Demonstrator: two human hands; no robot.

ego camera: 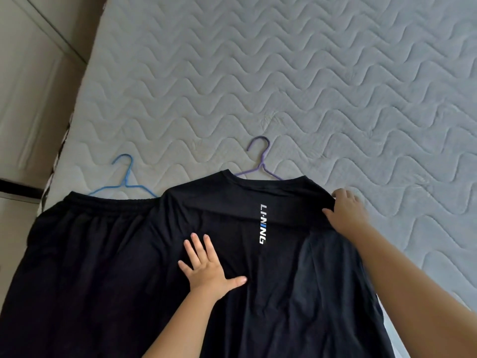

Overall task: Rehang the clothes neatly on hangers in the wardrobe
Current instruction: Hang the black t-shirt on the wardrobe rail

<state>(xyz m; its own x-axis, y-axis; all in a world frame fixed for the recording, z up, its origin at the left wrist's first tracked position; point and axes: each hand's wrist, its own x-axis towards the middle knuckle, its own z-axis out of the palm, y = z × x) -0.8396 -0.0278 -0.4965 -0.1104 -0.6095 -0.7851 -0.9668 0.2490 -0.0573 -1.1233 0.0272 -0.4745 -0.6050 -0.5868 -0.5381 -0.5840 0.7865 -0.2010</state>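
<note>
The black T-shirt lies flat on a grey wave-quilted mattress, with wide bare quilting beyond its collar and past its right shoulder. A purple hanger pokes out of its neck. Just left of the shirt lie black shorts with a blue hanger at the waistband; further left is a beige panelled surface. The left hand presses flat on the shirt's middle, fingers spread. The right hand pinches the shirt's right shoulder edge. White-and-blue lettering down the shirt reads "LI-NING".
</note>
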